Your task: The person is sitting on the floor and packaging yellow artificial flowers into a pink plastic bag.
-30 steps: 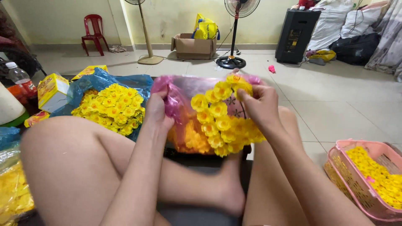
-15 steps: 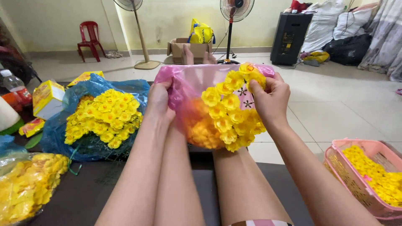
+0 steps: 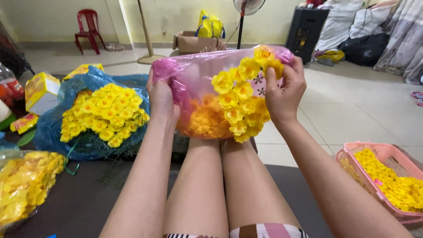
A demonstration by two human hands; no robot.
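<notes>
Left hand: our left hand (image 3: pixel 162 98) grips the left edge of the pink plastic bag (image 3: pixel 207 75), fingers closed on gathered film.
Right hand: our right hand (image 3: pixel 285 91) pinches the bag's upper right edge together with the top of a cluster of yellow artificial flowers (image 3: pixel 241 99).
Bag position: held up between both hands above our knees (image 3: pixel 220 150), directly ahead; its long axis runs left to right, mouth upward.
Contents: orange-looking flowers show through the film at lower left; the yellow cluster lies along the right side.
Nearer hand: the right hand touches the flowers; the left holds film only.
Surface: a dark mat (image 3: pixel 83 198) under our legs, pale tiled floor (image 3: pixel 352 114) beyond.
Surroundings: blue bag of yellow flowers (image 3: pixel 103 117) at left, pink basket (image 3: pixel 387 154) at right, red chair (image 3: pixel 90 26), cardboard box (image 3: pixel 191 43) and fan stand (image 3: pixel 240 31) by the far wall.
</notes>
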